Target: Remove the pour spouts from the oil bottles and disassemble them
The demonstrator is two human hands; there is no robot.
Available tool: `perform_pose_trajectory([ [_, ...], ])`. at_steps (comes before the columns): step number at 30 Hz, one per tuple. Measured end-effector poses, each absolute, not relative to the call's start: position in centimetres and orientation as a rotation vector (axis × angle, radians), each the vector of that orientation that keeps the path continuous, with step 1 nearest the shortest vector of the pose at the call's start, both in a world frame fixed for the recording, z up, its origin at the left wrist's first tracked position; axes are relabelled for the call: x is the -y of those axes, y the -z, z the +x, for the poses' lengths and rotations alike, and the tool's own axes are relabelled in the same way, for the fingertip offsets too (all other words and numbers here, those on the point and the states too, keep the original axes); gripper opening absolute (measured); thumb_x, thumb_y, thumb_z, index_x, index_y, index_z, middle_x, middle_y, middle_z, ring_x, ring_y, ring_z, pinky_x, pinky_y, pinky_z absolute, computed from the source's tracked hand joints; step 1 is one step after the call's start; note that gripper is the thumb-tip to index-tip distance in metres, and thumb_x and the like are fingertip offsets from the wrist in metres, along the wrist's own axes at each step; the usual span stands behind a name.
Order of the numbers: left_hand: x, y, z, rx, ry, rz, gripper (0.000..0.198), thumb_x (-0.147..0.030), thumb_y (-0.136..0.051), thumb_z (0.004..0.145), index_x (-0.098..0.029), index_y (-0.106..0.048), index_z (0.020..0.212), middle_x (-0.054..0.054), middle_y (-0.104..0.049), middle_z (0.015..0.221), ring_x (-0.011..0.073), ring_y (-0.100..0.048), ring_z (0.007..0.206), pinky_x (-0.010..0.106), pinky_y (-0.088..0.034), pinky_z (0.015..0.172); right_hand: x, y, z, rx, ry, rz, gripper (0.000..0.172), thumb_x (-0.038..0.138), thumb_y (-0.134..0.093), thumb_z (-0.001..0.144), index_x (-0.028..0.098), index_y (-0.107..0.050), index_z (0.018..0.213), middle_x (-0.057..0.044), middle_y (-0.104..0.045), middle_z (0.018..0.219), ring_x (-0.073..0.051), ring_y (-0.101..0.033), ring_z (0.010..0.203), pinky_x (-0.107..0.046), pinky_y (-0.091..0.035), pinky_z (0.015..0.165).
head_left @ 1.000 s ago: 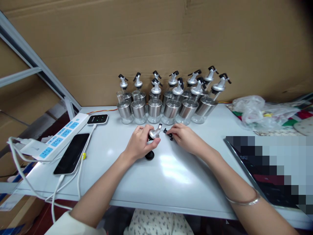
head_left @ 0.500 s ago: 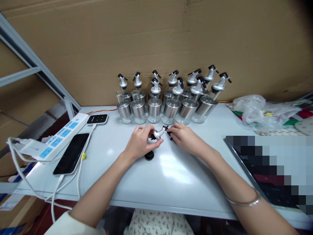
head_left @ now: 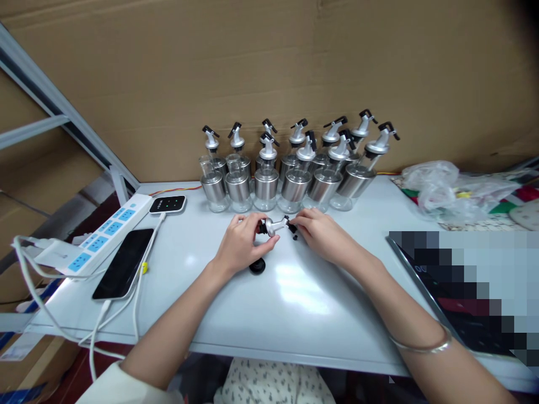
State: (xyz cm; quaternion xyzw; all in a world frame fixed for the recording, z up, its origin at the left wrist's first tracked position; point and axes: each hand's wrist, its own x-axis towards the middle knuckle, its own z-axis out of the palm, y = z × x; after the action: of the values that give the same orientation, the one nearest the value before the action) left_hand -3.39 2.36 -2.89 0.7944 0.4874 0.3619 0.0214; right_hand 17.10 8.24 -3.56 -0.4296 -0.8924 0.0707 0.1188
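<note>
My left hand [head_left: 243,244] is closed round a small silver pourer spout [head_left: 273,226] and holds it on its side just above the white table [head_left: 295,303]. My right hand [head_left: 322,233] pinches a small black cap piece [head_left: 292,228] against the spout's tip. A black round piece [head_left: 256,266] lies on the table just below my left hand. Behind both hands stand several glass and steel dispenser bottles [head_left: 266,188] with silver and black pourer tops, in two rows against the cardboard.
A black phone [head_left: 123,264] and a white and blue power strip [head_left: 96,235] with cables lie at the left. A small black device [head_left: 168,205] sits by them. Crumpled clear plastic bags [head_left: 438,188] lie at the right. A cardboard wall [head_left: 269,73] closes the back.
My left hand has turned the spout from upright to lying sideways, pointing right. My right hand has brought the black piece up against its tip.
</note>
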Motion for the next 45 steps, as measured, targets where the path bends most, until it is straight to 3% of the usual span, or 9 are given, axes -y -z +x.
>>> perform_pose_trajectory([
  [16,-2.5,3.1,-3.4,-1.484,-1.182,2.496,0.025,-0.034,-0.058,0.083,-0.018,-0.049,0.099,-0.002,-0.063,0.074,0.0125,-0.056,0.062,0.028,-0.042,0.073,-8.0,3.7,17.0,2.606,-0.146,-1.264,0.032,0.014,-0.038,0.089,0.013,-0.067,0.104,-0.012,-0.064,0.096,-0.027,-0.053,0.092,-0.037,-0.041,0.075],
  [22,-2.4,3.0,-3.5,-1.471,-1.208,2.502,0.025,-0.033,-0.059,0.082,-0.017,-0.049,0.098,-0.003,-0.061,0.071,0.0123,-0.054,0.061,0.028,-0.041,0.071,-8.0,3.5,17.0,2.598,-0.206,-1.283,0.031,0.015,-0.037,0.090,0.014,-0.068,0.095,-0.011,-0.064,0.095,-0.026,-0.053,0.091,-0.037,-0.042,0.077],
  [30,-2.5,3.0,-3.5,-1.466,-1.216,2.497,0.024,-0.033,-0.059,0.082,-0.017,-0.049,0.098,-0.003,-0.061,0.072,0.0113,-0.053,0.059,0.028,-0.042,0.072,-8.2,3.9,17.1,2.586,-0.223,-1.192,0.033,0.013,-0.037,0.089,0.012,-0.068,0.099,-0.013,-0.063,0.095,-0.025,-0.051,0.087,-0.039,-0.044,0.079],
  [35,-2.5,3.0,-3.5,-1.470,-1.219,2.498,0.024,-0.034,-0.058,0.083,-0.018,-0.049,0.098,-0.003,-0.061,0.072,0.0114,-0.053,0.059,0.028,-0.042,0.072,-8.2,4.4,16.9,2.619,-0.206,-1.065,0.037,0.006,-0.036,0.086,0.014,-0.065,0.109,-0.012,-0.063,0.103,-0.025,-0.051,0.091,-0.038,-0.045,0.081],
  [45,-2.5,3.0,-3.5,-1.470,-1.240,2.511,0.024,-0.034,-0.057,0.083,-0.017,-0.049,0.098,-0.002,-0.063,0.074,0.0112,-0.053,0.057,0.028,-0.043,0.070,-8.0,4.8,16.8,2.632,-0.183,-1.160,0.038,0.009,-0.035,0.088,0.010,-0.061,0.116,-0.015,-0.058,0.115,-0.028,-0.049,0.102,-0.043,-0.045,0.086],
])
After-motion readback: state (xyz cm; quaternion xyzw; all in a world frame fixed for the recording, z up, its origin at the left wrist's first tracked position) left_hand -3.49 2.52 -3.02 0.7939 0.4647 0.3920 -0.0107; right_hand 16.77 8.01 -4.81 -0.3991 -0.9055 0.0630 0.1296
